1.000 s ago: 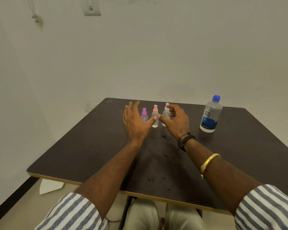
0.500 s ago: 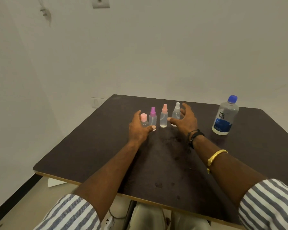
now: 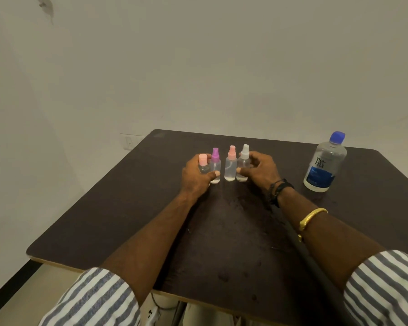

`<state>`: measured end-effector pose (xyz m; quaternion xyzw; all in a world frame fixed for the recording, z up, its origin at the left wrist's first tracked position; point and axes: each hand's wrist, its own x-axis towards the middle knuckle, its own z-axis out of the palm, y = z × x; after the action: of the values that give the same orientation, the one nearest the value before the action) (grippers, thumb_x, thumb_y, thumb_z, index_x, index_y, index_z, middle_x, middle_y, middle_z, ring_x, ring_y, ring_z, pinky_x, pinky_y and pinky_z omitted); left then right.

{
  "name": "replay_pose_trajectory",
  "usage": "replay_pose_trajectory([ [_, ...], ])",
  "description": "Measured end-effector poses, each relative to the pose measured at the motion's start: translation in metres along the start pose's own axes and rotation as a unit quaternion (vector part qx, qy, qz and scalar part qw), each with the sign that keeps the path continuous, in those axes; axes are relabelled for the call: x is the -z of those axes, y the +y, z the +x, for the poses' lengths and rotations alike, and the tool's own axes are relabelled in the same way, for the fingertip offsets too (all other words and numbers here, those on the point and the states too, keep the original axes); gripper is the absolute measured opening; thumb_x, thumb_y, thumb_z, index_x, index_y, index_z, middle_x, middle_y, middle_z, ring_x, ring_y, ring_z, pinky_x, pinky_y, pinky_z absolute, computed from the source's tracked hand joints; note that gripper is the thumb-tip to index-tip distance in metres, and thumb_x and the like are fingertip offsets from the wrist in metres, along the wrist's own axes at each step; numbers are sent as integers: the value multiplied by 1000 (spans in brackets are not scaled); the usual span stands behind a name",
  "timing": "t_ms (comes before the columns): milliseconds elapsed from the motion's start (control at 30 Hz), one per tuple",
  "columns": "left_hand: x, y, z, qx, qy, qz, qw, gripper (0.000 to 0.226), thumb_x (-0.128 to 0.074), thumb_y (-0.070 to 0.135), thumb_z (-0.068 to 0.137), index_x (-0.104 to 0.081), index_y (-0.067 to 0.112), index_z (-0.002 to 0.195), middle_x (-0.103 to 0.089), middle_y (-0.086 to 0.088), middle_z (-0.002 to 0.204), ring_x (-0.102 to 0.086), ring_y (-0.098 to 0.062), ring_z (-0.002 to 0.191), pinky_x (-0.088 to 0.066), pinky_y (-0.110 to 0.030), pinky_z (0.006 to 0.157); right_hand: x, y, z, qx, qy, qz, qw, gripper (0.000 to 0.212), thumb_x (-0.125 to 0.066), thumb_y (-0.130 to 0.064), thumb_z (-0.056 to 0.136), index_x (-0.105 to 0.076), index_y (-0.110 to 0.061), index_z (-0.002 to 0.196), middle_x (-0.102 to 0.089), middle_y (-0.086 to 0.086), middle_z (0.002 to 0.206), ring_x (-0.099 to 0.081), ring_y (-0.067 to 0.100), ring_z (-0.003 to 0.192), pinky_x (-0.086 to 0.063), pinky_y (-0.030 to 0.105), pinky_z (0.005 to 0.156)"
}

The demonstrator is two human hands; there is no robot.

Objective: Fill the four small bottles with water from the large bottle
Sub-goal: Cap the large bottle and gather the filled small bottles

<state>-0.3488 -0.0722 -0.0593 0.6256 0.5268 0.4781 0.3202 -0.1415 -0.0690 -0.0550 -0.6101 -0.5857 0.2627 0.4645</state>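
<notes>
Four small clear bottles stand in a row on the dark table (image 3: 118, 220): a short pink-capped bottle (image 3: 203, 164), a purple-sprayer bottle (image 3: 215, 164), a pink-sprayer bottle (image 3: 230, 164) and a white-sprayer bottle (image 3: 243, 161). My left hand (image 3: 196, 177) wraps around the pink-capped bottle, thumb touching the purple one. My right hand (image 3: 260, 171) grips the white-sprayer bottle from the right. The large bottle (image 3: 325, 162), blue cap and blue label, stands upright to the far right, apart from both hands.
Water drops speckle the table between my arms. A wall runs close behind the table's far edge, with a socket plate (image 3: 128, 142) low at the left. A dark strap (image 3: 313, 262) crosses under my right forearm.
My hands have closed in on the row's ends: the left now holds the pink-capped bottle, the right holds the white-sprayer one. The camera view shifted left.
</notes>
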Motion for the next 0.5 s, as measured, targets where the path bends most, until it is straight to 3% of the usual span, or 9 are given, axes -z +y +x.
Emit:
replay_pose_trajectory([
  [167,0,-4,9,-11,-15,9,1000,47,-84,12,80,-62,14,122,-64,6,107,-62,-9,91,-50,-18,77,-3,0,4,13,-39,43,998,46,-83,1,73,-70,-13,115,-74,4,110,-70,24,104,-55,47,98],
  [300,1,-8,16,-15,-38,17,999,51,-87,15,78,-63,12,124,-68,-3,117,-65,-20,105,-56,-36,91,-6,-2,2,19,-51,62,997,51,-86,-1,71,-68,-10,118,-73,5,112,-70,22,105,-56,43,98],
  [500,1,-11,22,-28,-37,10,999,47,-88,18,78,-66,11,119,-69,-3,112,-66,-19,101,-58,-36,89,-16,1,4,33,-42,56,997,46,-90,-9,68,-72,-15,110,-73,3,108,-68,26,105,-56,51,95],
])
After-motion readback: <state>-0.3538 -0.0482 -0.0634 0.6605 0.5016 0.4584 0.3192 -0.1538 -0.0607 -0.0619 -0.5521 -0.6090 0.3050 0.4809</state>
